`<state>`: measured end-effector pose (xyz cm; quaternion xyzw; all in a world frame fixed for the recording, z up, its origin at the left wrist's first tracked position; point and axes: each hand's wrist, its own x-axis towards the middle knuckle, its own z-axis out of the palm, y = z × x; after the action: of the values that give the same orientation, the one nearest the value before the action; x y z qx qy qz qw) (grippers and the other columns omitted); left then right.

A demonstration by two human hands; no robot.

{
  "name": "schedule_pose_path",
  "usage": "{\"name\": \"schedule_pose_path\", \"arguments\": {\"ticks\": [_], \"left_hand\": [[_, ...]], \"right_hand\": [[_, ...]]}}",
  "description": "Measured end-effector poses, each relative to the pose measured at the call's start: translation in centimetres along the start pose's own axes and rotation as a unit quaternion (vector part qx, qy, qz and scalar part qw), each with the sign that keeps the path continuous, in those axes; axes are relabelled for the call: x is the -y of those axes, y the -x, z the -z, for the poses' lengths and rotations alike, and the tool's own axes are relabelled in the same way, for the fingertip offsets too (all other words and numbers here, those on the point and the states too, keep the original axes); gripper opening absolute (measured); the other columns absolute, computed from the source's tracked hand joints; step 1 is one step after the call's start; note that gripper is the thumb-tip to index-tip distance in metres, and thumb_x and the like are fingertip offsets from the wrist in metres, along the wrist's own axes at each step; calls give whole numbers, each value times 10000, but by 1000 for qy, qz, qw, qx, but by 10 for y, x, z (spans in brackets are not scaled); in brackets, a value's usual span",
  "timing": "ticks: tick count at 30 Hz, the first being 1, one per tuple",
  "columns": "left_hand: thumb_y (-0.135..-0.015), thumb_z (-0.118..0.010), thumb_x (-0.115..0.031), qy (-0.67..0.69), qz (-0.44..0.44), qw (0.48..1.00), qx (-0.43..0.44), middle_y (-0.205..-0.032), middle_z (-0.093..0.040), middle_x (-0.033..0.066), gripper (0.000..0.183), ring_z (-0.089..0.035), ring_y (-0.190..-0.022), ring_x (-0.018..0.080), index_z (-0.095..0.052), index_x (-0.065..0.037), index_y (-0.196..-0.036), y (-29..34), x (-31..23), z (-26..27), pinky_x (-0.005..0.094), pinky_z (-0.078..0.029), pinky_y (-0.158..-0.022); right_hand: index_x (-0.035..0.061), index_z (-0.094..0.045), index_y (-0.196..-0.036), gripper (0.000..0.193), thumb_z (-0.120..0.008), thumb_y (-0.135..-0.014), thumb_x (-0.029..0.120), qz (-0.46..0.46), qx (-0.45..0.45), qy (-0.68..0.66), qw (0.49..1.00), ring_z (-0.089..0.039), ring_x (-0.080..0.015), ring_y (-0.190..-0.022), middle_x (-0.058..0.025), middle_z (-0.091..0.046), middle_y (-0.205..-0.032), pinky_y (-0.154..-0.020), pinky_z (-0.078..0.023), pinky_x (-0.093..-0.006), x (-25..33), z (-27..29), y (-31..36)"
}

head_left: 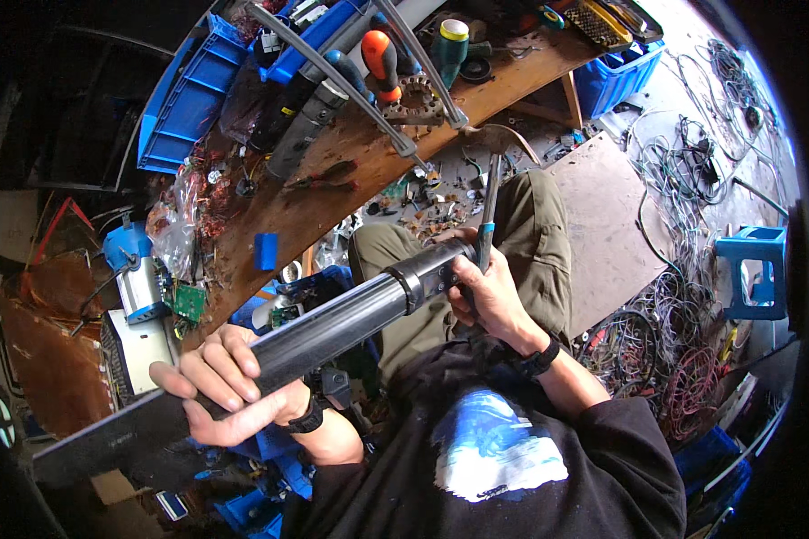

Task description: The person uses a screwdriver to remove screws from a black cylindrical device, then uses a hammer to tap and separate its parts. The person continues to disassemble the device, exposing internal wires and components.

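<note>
A: Where did we log the tube (333, 334)?

B: In front of the shirt (395, 440), its collar (427, 280) end over the trousers (535, 242). The long axis ran diagonally, lower left to upper right; the collar end pointed forward-right.

A: Grip?

B: We noted the left hand (229, 386) wrapped round the tube, the right hand (497, 301) gripping the collar end. A tool (489, 211) rose beside it; whether held too, we couldn't tell.
</note>
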<state>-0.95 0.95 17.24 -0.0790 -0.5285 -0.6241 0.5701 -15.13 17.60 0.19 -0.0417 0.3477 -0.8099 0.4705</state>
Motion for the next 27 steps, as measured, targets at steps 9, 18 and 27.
{"name": "schedule_pose_path", "arguments": {"ticks": [9,18,27], "left_hand": [[-891,-689,-125,73,45,978,189,-595,-632,42,187,-592,-457,136,-514,-88,-945,1,16,-16,318,-585,-541],[-936,-625,-187,-2,64,993,103,-594,-563,26,190,-561,-476,148,-455,-116,-983,15,21,-41,365,-566,-556],[-980,-541,-222,-53,112,991,49,-621,-458,10,146,-473,-500,157,-426,-146,-1024,15,27,-52,438,-533,-612]], "right_hand": [[80,-559,-1295,418,-630,-1044,406,-14,-3,-92,996,-659,-116,-598,-56,-671,-892,-369,-406,-205,-3,26,5],[74,-593,-1217,418,-581,-1059,460,-22,-23,-77,997,-620,-82,-567,-41,-684,-874,-366,-373,-192,-6,40,3],[107,-598,-1078,327,-604,-1053,433,-61,-33,-105,992,-574,-70,-521,-19,-668,-810,-362,-353,-193,-8,43,6]]}}
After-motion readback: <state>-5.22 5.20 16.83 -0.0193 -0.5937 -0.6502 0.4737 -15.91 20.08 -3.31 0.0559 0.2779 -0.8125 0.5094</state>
